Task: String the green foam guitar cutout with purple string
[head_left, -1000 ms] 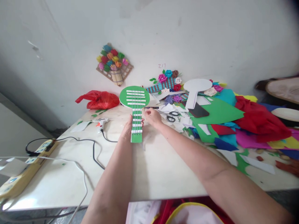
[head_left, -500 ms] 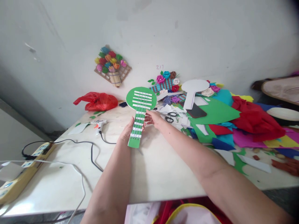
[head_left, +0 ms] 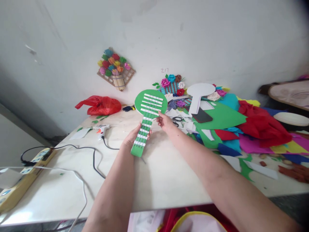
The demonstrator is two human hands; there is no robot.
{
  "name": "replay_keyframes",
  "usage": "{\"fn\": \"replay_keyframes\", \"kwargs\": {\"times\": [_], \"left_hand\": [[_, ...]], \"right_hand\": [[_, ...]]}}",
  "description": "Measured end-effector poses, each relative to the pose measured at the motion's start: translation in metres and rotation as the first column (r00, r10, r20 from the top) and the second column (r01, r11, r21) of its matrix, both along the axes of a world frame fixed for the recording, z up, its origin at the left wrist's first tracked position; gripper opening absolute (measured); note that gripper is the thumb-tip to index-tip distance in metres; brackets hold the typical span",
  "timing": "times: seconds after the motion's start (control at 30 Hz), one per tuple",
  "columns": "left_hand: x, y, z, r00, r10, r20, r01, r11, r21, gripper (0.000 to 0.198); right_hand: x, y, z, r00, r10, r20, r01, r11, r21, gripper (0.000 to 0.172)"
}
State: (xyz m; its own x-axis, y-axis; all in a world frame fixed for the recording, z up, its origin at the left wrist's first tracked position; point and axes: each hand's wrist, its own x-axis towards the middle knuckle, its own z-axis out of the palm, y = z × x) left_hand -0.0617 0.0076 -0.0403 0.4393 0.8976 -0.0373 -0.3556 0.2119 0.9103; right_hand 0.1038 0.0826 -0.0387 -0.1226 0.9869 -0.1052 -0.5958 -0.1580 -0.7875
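Note:
A green paddle-shaped board (head_left: 147,121) with a round head, a straight handle, white strips across it and thin strings along it is held above the table, tilted slightly right. My left hand (head_left: 132,135) is closed round its handle, with fingertips showing at the handle's right edge. My right hand (head_left: 164,121) is at the lower right of the round head, fingers bent, thumb on the board's edge near the strings. Whether it pinches a string or the board is too small to tell.
On the white table (head_left: 166,180) are a glue gun (head_left: 103,130), a red plastic bag (head_left: 102,105), black cables and a power strip (head_left: 26,174). A white paddle-shaped piece (head_left: 199,91), scissors (head_left: 177,119), green sheets (head_left: 224,114) and red cloth (head_left: 263,122) lie at the right.
The green board has shifted slightly right and tilted more to the right, with my left hand still round the handle. My right hand has moved a little right, and its fingers are more bent.

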Motion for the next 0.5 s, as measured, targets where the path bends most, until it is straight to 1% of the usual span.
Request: {"fn": "replay_keyframes", "kwargs": {"times": [0.2,0.3,0.4,0.5], "left_hand": [[-0.001,0.001,-0.002,1.000,-0.015,0.003,0.015,1.000,0.012,0.043],[-0.002,0.002,-0.003,0.999,-0.033,0.005,0.033,0.999,-0.002,0.045],[-0.003,0.005,-0.003,0.998,-0.056,0.014,0.056,0.998,-0.006,0.049],[-0.006,0.010,-0.004,0.995,-0.085,0.049,0.085,0.996,-0.005,0.059]], "right_hand": [[0.001,0.001,-0.002,0.997,0.027,-0.067,-0.027,1.000,0.008,0.027],[0.003,0.001,-0.001,0.993,0.072,-0.098,-0.068,0.997,0.044,0.027],[0.008,0.001,-0.002,0.984,0.102,-0.147,-0.090,0.992,0.085,0.023],[0.011,0.003,-0.002,0.982,0.089,-0.166,-0.073,0.992,0.103,0.016]]}}
